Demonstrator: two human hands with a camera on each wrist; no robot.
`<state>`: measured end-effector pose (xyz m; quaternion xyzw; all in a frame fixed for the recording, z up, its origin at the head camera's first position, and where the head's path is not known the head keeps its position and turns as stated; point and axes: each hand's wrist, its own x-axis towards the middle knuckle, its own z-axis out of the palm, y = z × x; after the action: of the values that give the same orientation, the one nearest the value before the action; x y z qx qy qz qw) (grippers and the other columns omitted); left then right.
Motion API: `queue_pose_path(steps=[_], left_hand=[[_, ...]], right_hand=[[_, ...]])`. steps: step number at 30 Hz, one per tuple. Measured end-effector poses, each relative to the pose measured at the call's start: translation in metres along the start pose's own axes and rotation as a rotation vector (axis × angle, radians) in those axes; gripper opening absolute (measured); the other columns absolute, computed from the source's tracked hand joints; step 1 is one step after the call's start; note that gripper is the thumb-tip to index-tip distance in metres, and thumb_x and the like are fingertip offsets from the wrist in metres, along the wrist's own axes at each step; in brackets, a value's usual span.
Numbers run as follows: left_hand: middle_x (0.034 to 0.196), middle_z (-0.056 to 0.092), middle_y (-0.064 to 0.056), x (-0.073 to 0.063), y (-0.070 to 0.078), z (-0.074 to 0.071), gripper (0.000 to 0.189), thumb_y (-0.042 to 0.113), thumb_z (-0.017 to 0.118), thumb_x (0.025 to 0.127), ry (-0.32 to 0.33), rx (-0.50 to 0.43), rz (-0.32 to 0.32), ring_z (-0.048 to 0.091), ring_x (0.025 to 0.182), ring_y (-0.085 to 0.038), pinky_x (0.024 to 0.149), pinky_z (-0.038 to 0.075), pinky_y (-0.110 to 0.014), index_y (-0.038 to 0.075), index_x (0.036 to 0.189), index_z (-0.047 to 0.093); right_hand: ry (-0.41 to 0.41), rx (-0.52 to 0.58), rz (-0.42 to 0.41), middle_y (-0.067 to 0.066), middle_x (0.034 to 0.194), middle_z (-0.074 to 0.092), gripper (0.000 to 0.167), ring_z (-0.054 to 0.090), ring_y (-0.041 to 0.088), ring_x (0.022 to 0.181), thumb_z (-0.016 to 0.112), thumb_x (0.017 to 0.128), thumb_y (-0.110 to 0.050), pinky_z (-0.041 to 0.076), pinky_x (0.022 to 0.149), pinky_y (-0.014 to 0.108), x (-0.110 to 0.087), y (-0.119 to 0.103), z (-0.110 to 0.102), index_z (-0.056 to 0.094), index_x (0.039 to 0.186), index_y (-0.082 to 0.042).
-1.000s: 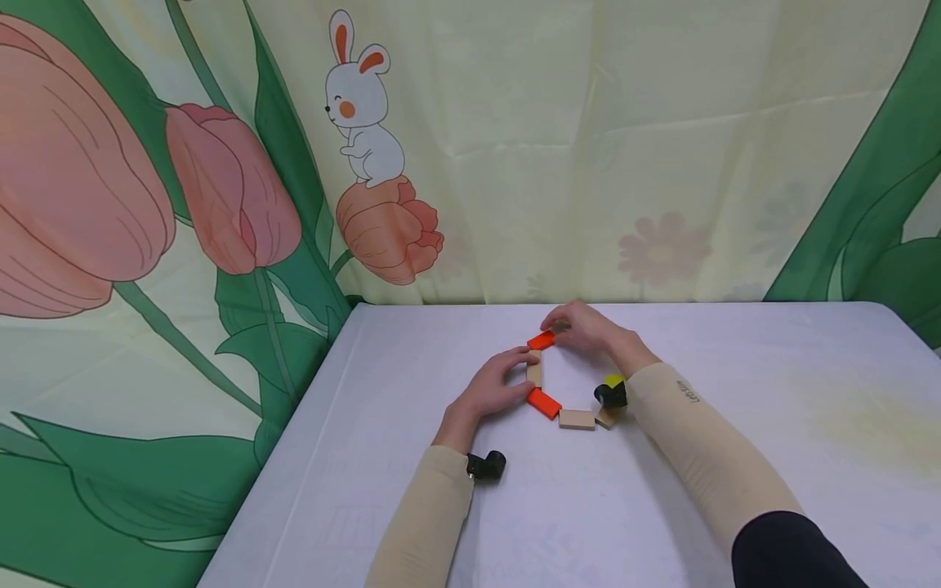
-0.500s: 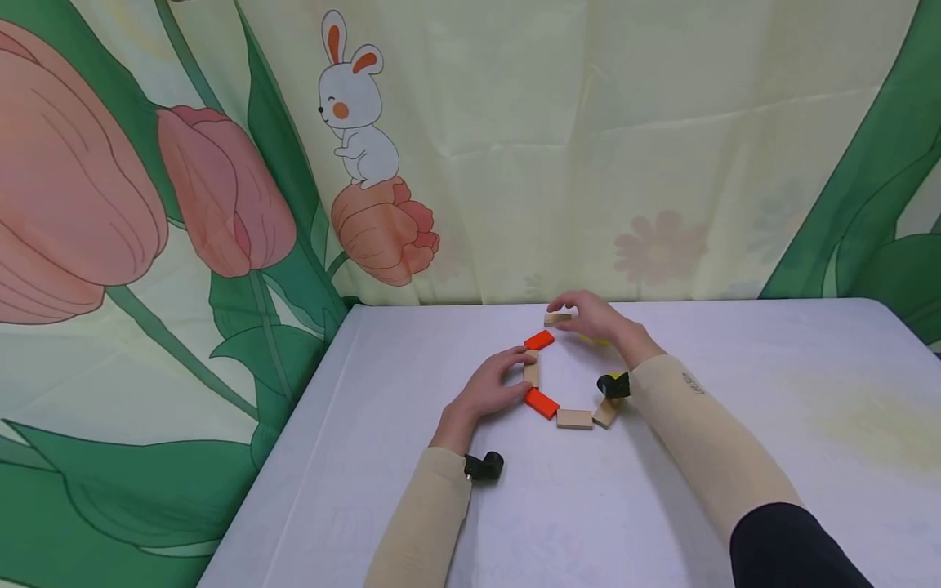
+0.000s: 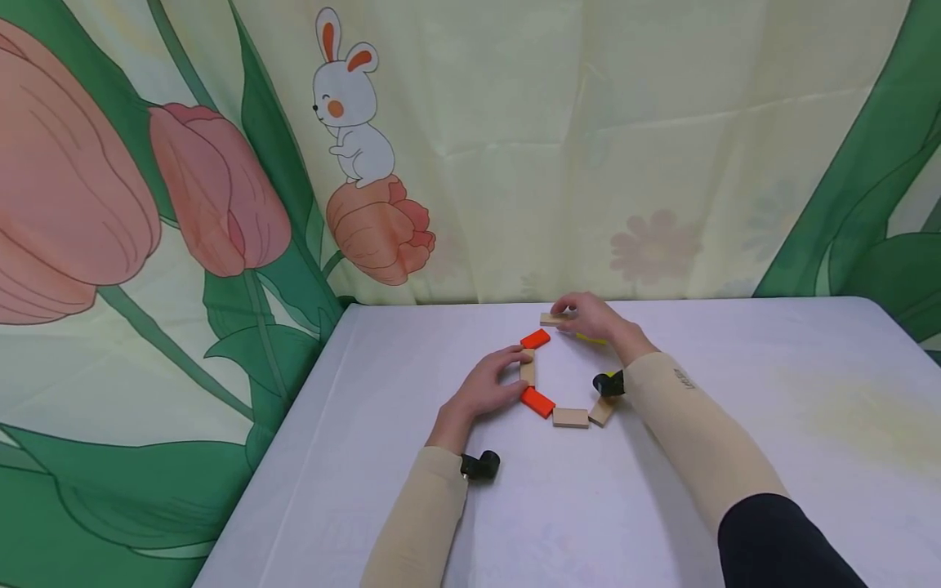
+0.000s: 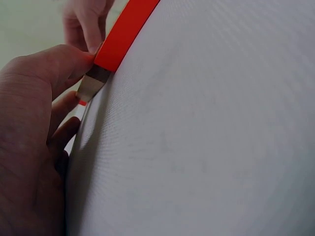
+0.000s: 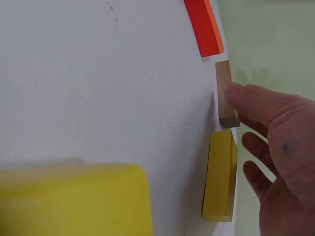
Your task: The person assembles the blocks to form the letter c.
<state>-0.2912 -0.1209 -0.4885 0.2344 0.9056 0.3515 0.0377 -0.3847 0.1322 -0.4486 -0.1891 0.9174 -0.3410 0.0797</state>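
Observation:
In the head view a ring of small blocks lies on the white table. My right hand (image 3: 588,317) pinches a plain wooden block (image 5: 224,73) at the far side, between an upper red block (image 3: 535,337) and a yellow block (image 5: 218,177). The right wrist view shows the thumb on its face and a narrow gap to the red one. At the ring's left, my left hand (image 3: 488,382) holds another plain wooden block (image 3: 528,373) between thumb and fingers; the thumb lies by its joint with a lower red block (image 3: 538,402).
Two more plain blocks form the near side, one straight (image 3: 570,418) and one slanted (image 3: 601,412). A second yellow block (image 5: 74,201) is mostly hidden behind the right wrist in the head view. A printed curtain (image 3: 515,163) hangs behind the table.
My right hand has gone from the upper red block to the far plain block and drawn it slightly left, toward the red one. The left hand has kept its place.

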Motion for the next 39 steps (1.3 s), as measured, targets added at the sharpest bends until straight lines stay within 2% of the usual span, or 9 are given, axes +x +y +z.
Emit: queue_pose_path(steps=[9, 24, 32, 39], left_hand=[[0.154, 0.046, 0.004, -0.002, 0.001, -0.002, 0.042, 0.024, 0.065, 0.095, -0.002, -0.01, -0.023, 0.038, 0.143, -0.019, 0.117, 0.03, -0.041, 0.021, 0.137, 0.063], [0.153, 0.046, 0.003, 0.0, -0.001, 0.001, 0.041, 0.025, 0.066, 0.095, -0.001, -0.009, -0.016, 0.039, 0.142, -0.02, 0.116, 0.031, -0.042, 0.022, 0.136, 0.063], [0.154, 0.046, 0.004, 0.0, 0.0, 0.0, 0.042, 0.025, 0.065, 0.095, -0.001, -0.012, -0.025, 0.038, 0.142, -0.019, 0.116, 0.031, -0.042, 0.023, 0.136, 0.063], [0.153, 0.047, 0.002, -0.001, 0.0, 0.0, 0.04, 0.023, 0.065, 0.095, 0.0, -0.017, 0.004, 0.039, 0.142, -0.021, 0.117, 0.031, -0.042, 0.02, 0.135, 0.064]], right_hand=[[0.005, -0.022, 0.008, 0.016, 0.127, 0.061, 0.031, 0.05, 0.037, 0.122, 0.069, 0.094, -0.007, 0.038, 0.11, 0.054, 0.005, 0.003, 0.004, 0.066, 0.125, -0.004], [0.05, -0.03, 0.006, 0.015, 0.118, 0.063, 0.021, 0.053, 0.035, 0.112, 0.067, 0.096, -0.006, 0.041, 0.107, 0.053, 0.005, 0.003, 0.007, 0.067, 0.116, -0.004], [0.058, -0.021, 0.013, 0.015, 0.124, 0.062, 0.022, 0.05, 0.036, 0.12, 0.066, 0.097, -0.01, 0.038, 0.108, 0.056, 0.0, 0.0, 0.0, 0.068, 0.118, -0.007], [0.078, -0.062, -0.045, 0.015, 0.117, 0.064, 0.02, 0.052, 0.038, 0.116, 0.067, 0.096, -0.008, 0.04, 0.105, 0.056, -0.006, -0.001, -0.007, 0.069, 0.115, -0.006]])
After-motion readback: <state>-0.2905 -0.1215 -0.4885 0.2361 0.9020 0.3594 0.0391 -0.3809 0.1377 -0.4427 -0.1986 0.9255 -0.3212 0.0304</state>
